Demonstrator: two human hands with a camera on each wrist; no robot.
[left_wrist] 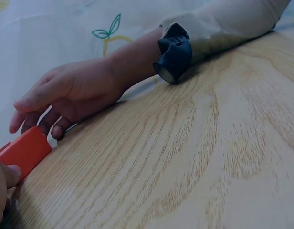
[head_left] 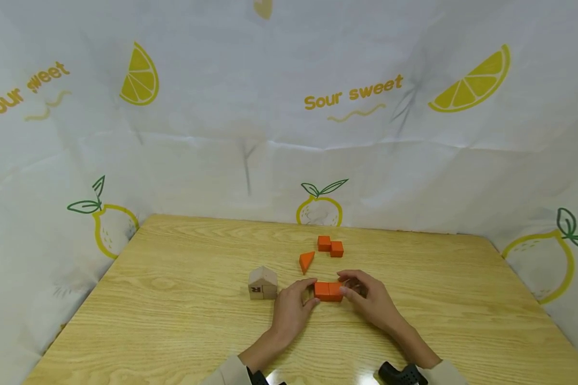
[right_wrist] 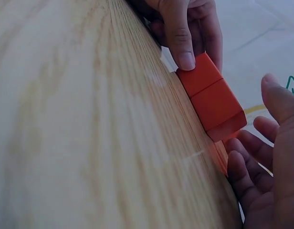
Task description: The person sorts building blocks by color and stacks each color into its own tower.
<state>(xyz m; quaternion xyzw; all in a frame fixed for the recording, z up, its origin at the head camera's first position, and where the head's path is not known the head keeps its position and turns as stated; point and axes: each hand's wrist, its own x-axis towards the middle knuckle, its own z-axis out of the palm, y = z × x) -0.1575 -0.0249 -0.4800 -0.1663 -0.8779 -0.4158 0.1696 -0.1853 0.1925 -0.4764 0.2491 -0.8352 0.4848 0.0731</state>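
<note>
Two orange wooden blocks [head_left: 328,292] stand side by side and touch on the table. My left hand [head_left: 290,310] pinches the left one, its thumb on the near face and its fingers behind, as the right wrist view shows. At the right end of the pair, my right hand [head_left: 372,300] is loosely spread. In the right wrist view its thumb and fingers stand apart from the orange blocks [right_wrist: 214,100]. The left wrist view shows the left thumb [left_wrist: 12,175] against an orange block [left_wrist: 30,150].
Left of my left hand stands a small house of plain wooden blocks [head_left: 263,283] with a peaked top and a dark letter. Farther back lie an orange triangular block [head_left: 306,261] and two orange cubes [head_left: 324,244]. A white printed cloth [head_left: 212,171] hangs behind the wooden table [head_left: 173,321].
</note>
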